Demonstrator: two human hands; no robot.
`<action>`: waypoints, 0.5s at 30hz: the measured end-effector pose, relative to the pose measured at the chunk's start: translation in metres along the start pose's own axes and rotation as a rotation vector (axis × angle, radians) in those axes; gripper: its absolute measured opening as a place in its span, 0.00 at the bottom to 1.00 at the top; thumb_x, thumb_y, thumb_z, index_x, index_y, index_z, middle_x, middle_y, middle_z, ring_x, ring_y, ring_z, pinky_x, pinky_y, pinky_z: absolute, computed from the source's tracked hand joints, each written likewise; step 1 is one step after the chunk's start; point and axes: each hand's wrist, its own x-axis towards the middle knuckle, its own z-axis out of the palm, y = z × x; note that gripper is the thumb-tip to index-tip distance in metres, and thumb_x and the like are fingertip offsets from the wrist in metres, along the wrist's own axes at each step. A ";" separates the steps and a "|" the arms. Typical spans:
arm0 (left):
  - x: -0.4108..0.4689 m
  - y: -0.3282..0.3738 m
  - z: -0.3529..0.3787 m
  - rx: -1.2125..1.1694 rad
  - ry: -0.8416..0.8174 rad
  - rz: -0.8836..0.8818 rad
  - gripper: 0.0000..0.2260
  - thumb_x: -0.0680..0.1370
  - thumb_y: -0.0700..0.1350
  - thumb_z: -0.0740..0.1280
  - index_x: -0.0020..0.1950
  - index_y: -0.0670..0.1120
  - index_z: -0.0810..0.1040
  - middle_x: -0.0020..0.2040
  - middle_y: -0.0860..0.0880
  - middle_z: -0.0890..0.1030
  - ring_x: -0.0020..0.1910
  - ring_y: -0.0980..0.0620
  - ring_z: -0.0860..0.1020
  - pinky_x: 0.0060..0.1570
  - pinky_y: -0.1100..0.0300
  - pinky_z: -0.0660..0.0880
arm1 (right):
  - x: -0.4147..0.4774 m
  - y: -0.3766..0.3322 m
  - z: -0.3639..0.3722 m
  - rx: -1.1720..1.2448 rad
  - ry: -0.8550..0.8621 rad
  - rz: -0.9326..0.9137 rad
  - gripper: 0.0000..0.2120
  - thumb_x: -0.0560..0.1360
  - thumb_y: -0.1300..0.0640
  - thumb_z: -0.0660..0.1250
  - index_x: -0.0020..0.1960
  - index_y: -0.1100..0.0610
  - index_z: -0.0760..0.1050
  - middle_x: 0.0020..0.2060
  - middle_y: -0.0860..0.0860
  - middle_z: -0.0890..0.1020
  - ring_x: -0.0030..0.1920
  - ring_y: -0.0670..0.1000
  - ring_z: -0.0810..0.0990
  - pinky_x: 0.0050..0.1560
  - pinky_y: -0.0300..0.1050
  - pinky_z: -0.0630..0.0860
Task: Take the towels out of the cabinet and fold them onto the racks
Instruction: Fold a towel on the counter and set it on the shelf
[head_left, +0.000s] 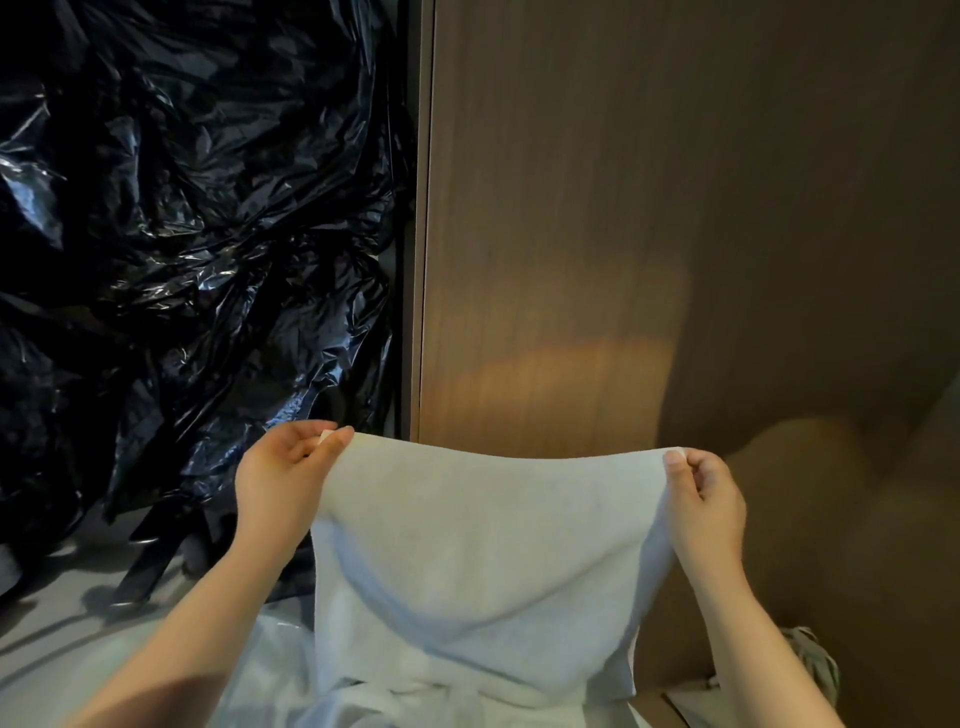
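**Towel held taut by two corners, ready for the first fold**

Brown wood-grain panelling (675, 208) fills the background, with crumpled black plastic sheeting (182, 234) hung to its left — no rack can be seen from here.

Each grip is closed on a top corner of the white towel (478, 561). The left hand (283, 467) has its corner pinched between thumb and fingertips; the right hand (701, 493) has the opposite corner clamped the same way, thumbnail facing the camera. Between the two pinches the top edge is stretched nearly straight, with a slight upward bow, and the cloth hangs freely below, in front of the person's body. A shallow sag is visible in the middle of the hanging part.

The step in hand is judged to be squaring the towel before folding. It would be done well if both corners were kept level and equal tension were held, so that the side edges drop parallel. The corners could then be brought together neatly — a slack or uneven pinch would likely leave a skewed fold.

Both forearms are extended forward and slightly upward from the bottom of the view, spread apart by the towel's width. The wrists are turned inward, and the hands are held at about the same height in front of the panelling.
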 end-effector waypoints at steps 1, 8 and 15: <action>-0.001 -0.001 0.000 0.005 0.014 0.007 0.04 0.74 0.53 0.72 0.43 0.56 0.79 0.37 0.56 0.82 0.42 0.57 0.79 0.39 0.60 0.73 | -0.001 0.002 -0.001 0.002 0.017 0.009 0.06 0.82 0.51 0.61 0.53 0.51 0.74 0.42 0.40 0.76 0.44 0.42 0.75 0.46 0.42 0.70; -0.004 0.004 0.003 0.111 -0.002 0.148 0.07 0.75 0.52 0.71 0.43 0.62 0.74 0.39 0.59 0.79 0.39 0.66 0.77 0.35 0.65 0.68 | 0.000 0.003 -0.005 -0.021 -0.039 0.002 0.05 0.81 0.51 0.62 0.53 0.50 0.74 0.44 0.42 0.78 0.46 0.44 0.77 0.50 0.46 0.74; -0.009 0.002 0.009 0.091 0.019 0.133 0.05 0.75 0.52 0.71 0.45 0.59 0.75 0.38 0.58 0.79 0.39 0.65 0.77 0.36 0.68 0.67 | -0.005 0.007 -0.006 -0.002 0.014 0.022 0.05 0.81 0.51 0.62 0.53 0.50 0.74 0.43 0.41 0.77 0.45 0.43 0.77 0.48 0.43 0.73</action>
